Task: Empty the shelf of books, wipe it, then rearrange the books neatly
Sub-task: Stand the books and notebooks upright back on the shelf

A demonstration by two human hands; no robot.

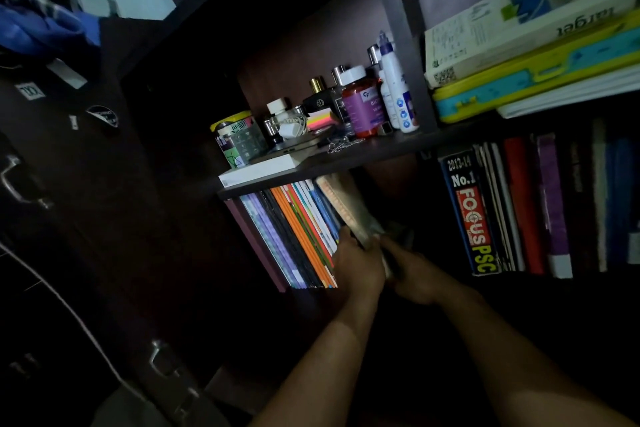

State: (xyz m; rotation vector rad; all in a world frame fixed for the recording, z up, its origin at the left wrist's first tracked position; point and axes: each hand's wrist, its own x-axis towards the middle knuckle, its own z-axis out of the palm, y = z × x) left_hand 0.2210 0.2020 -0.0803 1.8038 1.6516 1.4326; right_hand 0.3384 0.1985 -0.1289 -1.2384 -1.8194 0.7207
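Both the left hand (358,265) and right hand (414,270) grip a dim, blurred book (349,208), fingers hidden in shadow

- The shelf board (381,149) looks like dark laminated wood with a smooth, matt face.
- The row of thin books (298,236) has paper covers, their spines faintly glossy.
- The FOCUS PSC book (472,218) has a shiny printed paper spine.
- The supplement bottle (362,104) is translucent glossy plastic with a white plastic cap.
- The white spray bottle (394,87) is smooth plastic.
- The cabinet handle (12,180) is bright polished metal.
- The blue cloth (38,21) looks soft and matt.
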